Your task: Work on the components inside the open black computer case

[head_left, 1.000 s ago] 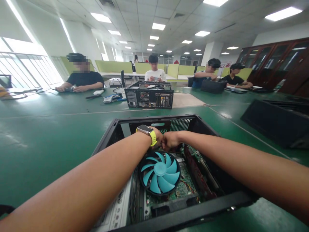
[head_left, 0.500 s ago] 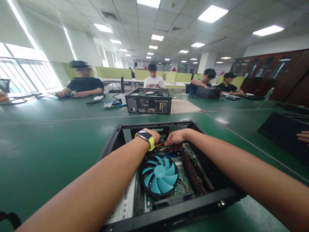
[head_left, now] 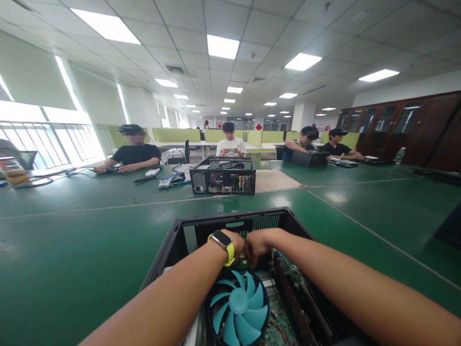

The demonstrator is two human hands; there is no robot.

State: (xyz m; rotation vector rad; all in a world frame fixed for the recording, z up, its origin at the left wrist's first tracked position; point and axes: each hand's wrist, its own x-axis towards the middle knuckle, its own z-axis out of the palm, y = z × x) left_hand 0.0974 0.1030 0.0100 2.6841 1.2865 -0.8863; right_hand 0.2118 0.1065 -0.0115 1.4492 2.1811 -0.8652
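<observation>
An open black computer case (head_left: pixel 223 218) lies in front of me, both hands inside near its far wall. My left hand (head_left: pixel 236 241), below a watch (head_left: pixel 222 239) with a yellow-green strap, is beside the right hand; its fingers are hidden. My right hand (head_left: pixel 258 245) has curled fingers pointing down, closed on something I cannot make out. A cooling fan (head_left: pixel 238 302) with turquoise blades sits nearer to me, below the hands. To its right are the green motherboard (head_left: pixel 275 307) and an upright expansion card (head_left: pixel 291 293).
Another open computer case (head_left: pixel 223 180) stands ahead on the green table (head_left: pixel 90 250). Left of it lie a blue-white cloth item (head_left: pixel 175 180) and cables (head_left: pixel 54 175). Several people sit across the table, one at a black case (head_left: pixel 309 157). A dark object (head_left: pixel 450 226) stands at the right edge.
My view has tilted up, so the case and hands appear lower. My hands are still together at the far wall. The co-worker's hand at the right edge has left view.
</observation>
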